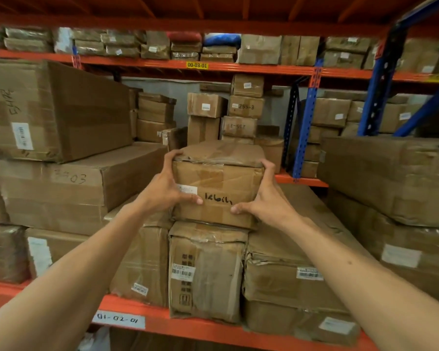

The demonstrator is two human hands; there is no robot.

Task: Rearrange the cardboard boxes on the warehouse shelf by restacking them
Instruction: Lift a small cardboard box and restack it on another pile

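Both hands, left hand and right hand, grip box above orange shelf.

- An orange beam spans the rack above the middle level, carrying a yellow location label printed "00-03-01".
- A white handwritten tag reading "01-02-01" (the first digit is smudged) is stuck on the lower orange front beam.
- A blue perforated upright stands right of centre, joined to the beam by an orange bracket.
- Blue diagonal braces cross at the far right.
- A grey wall shows behind the rack.
- On the top level, a red soft bundle sits just beside a blue soft bundle.
- Orange ribbed decking forms the ceiling of the view.
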